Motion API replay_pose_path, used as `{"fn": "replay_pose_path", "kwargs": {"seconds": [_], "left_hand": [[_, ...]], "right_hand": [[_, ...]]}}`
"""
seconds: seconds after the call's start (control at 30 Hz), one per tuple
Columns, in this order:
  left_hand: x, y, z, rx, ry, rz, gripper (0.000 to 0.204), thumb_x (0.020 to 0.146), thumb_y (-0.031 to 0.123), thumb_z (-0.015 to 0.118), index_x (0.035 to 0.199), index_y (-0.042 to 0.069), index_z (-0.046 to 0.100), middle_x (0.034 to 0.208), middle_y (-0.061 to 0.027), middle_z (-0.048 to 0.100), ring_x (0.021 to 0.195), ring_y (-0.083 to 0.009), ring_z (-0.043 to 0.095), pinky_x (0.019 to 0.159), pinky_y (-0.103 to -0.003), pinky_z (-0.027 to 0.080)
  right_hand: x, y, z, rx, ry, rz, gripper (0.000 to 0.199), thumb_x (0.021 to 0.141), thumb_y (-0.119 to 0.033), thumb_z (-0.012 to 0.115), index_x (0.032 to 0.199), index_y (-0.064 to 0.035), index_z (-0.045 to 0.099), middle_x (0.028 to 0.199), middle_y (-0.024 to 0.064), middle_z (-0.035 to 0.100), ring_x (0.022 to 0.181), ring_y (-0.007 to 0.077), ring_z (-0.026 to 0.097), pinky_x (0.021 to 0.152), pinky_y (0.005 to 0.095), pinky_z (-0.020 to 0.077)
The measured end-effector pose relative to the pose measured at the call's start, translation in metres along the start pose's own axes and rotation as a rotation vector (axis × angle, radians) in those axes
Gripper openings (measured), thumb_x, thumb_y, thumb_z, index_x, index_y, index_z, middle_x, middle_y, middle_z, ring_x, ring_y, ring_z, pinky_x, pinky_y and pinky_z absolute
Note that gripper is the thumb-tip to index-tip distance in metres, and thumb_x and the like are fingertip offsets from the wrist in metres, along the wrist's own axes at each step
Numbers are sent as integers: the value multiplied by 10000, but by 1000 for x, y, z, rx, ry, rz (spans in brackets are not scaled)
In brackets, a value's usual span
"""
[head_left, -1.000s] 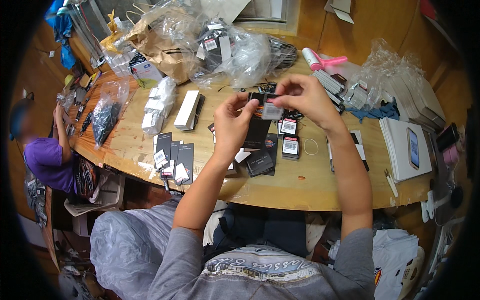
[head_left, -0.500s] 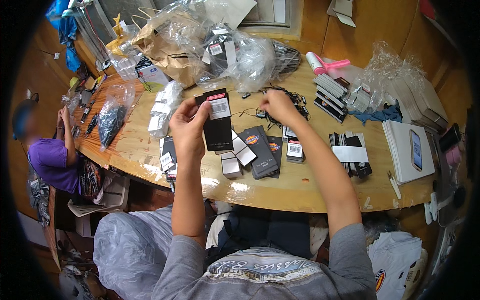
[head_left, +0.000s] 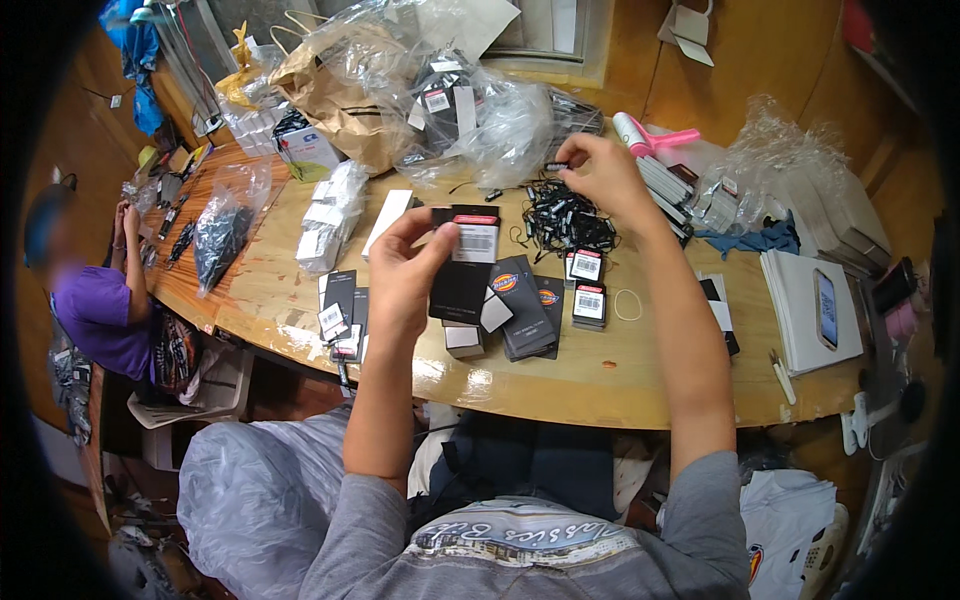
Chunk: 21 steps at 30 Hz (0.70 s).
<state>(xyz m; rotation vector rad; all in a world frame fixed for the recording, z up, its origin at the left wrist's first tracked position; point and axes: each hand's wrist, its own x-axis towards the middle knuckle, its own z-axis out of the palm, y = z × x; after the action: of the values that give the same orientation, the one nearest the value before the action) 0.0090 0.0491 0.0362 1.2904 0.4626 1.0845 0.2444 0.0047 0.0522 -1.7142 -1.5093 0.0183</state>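
Observation:
My left hand [head_left: 400, 275] is closed on a black hang tag [head_left: 463, 283], thumb in front; a white barcode sticker with a red strip covers its upper part. My right hand [head_left: 605, 175] pinches the small black toggle of a hang-tag string [head_left: 557, 166], above a tangled heap of black hang-tag strings [head_left: 562, 215]. Below the left hand lie large grey tags [head_left: 528, 325] and a stack of small white tags [head_left: 463, 340]. Small barcoded tags [head_left: 590, 305] sit in stacks between my forearms.
Clear plastic bags [head_left: 510, 115] and a brown paper bag [head_left: 335, 95] crowd the back. A pink-handled lint roller [head_left: 670, 137] lies behind stacked tags. At right, a phone [head_left: 826, 308] rests on white sheets [head_left: 785, 300] near snips [head_left: 782, 378]. A co-worker in purple [head_left: 100, 310] sits left.
My right hand has lifted up and right from the string heap with a string toggle in its fingers. The left hand has shifted right and slightly down with the hang tag.

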Motion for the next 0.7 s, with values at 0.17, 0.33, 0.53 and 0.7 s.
{"fn": "replay_pose_path", "kwargs": {"seconds": [0.17,0.33,0.53,0.7], "left_hand": [[8,-3,37,78,-212,-36,175,733,22,581,886,-57,550,1192,-113,441,797,-119,567,674,-212,473],[7,-1,62,162,-301,-276,177,729,55,610,877,-32,566,923,-115,587,666,-102,572,586,-205,471],[-14,-2,48,19,-248,-253,205,717,50,624,881,-58,563,739,-93,608,614,-98,571,562,-201,466],[-35,-6,45,-57,-264,-244,179,741,19,592,897,-61,554,746,-86,608,623,-94,577,573,-198,474]], "right_hand": [[-18,-30,-28,-29,46,-195,142,646,-55,614,784,-26,599,725,115,609,664,209,590,611,293,451],[-47,-52,-46,11,-22,-252,149,640,-19,612,788,1,612,715,105,610,669,194,582,615,277,437],[-78,-28,-84,105,-15,13,101,629,-8,619,726,16,619,701,86,609,669,149,558,683,244,402],[-99,-6,-96,286,67,62,74,672,-23,635,728,18,613,728,61,591,690,115,543,650,237,424]]}}
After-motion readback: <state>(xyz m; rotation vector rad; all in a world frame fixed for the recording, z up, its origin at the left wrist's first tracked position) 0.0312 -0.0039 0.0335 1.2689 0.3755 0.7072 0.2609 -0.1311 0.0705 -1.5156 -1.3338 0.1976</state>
